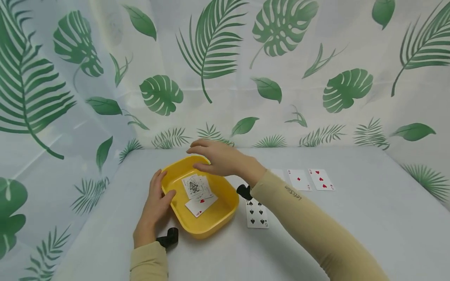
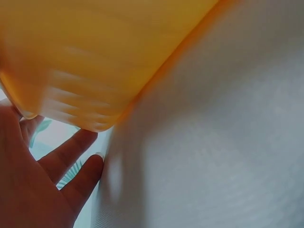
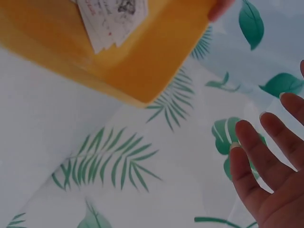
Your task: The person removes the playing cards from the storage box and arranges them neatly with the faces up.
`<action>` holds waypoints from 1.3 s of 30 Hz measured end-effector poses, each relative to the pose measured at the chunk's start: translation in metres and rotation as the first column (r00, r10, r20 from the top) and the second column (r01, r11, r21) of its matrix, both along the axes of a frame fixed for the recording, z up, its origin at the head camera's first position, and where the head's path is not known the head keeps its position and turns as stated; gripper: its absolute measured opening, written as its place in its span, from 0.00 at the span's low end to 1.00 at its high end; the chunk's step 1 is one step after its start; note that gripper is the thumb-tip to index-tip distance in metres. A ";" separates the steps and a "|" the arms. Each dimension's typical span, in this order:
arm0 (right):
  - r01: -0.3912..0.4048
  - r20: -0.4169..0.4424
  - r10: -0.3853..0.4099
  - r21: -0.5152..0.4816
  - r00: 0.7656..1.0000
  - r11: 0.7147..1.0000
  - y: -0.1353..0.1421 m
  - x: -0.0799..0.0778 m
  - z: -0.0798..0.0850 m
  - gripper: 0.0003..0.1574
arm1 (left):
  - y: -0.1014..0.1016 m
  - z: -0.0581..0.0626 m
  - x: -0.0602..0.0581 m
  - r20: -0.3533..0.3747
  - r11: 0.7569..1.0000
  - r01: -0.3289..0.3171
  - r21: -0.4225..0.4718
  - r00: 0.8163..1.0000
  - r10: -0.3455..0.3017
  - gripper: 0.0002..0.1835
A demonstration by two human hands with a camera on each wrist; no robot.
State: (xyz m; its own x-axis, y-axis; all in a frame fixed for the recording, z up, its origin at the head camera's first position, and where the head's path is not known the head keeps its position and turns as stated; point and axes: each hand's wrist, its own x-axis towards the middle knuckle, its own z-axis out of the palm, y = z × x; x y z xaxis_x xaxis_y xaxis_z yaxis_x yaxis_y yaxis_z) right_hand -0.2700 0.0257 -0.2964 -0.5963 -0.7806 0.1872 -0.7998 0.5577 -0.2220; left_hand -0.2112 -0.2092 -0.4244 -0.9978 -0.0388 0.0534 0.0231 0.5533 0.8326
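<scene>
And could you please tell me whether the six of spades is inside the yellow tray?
No, the six of spades lies on the pale tabletop, outside the yellow tray.

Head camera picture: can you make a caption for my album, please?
Left hand grips a yellow tub of playing cards while the open right hand hovers near it.

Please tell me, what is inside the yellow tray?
The tray holds overlapping cards; one with a red heart is partly covered. Covered parts of lower cards, and the exact count, cannot be seen.
</scene>
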 end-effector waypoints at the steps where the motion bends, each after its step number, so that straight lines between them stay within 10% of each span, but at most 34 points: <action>1: -0.009 0.001 0.009 0.016 1.000 1.000 -0.004 -0.001 -0.002 0.29 | 0.000 0.000 0.000 0.005 1.000 0.000 -0.001 1.000 0.000 0.39; 13: -0.085 0.120 0.061 0.206 0.991 0.975 -0.043 -0.021 -0.031 0.31 | -0.001 0.000 -0.004 -0.030 0.999 0.032 -0.014 0.999 -0.033 0.38; 26: 0.047 0.288 -0.243 0.552 0.926 0.833 -0.049 -0.025 -0.062 0.52 | 0.002 -0.001 -0.003 -0.028 1.000 0.013 -0.004 1.000 -0.013 0.38; 39: 0.046 0.276 -0.227 0.535 0.934 0.843 -0.049 -0.027 -0.069 0.53 | 0.002 -0.001 -0.002 -0.026 1.000 0.013 -0.013 1.000 -0.013 0.38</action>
